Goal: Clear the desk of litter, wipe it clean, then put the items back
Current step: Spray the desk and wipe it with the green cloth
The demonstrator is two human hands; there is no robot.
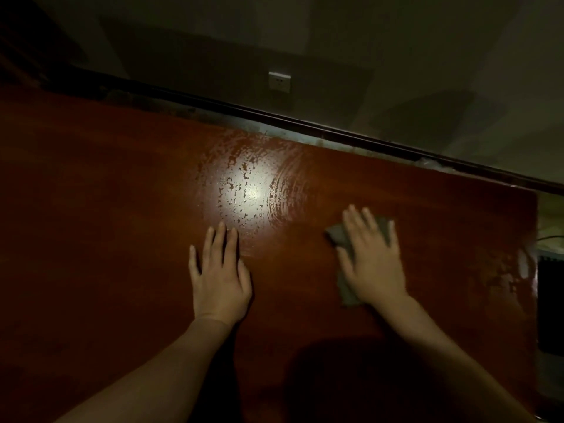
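A reddish-brown wooden desk (106,239) fills most of the view, its top bare and wet with streaks around a bright light reflection. My right hand (372,257) lies flat with straight, spread fingers on a grey cloth (346,288), pressing it against the desk right of centre. The cloth shows at the fingertips and beside the wrist. My left hand (218,276) rests flat on the bare desk, fingers straight, just below the reflection.
The desk's far edge meets a dark rail (305,123) along the wall, where a white socket (279,81) sits. The desk's right edge runs down near the frame's right side, with a dark object (551,303) beyond it. The room is dim.
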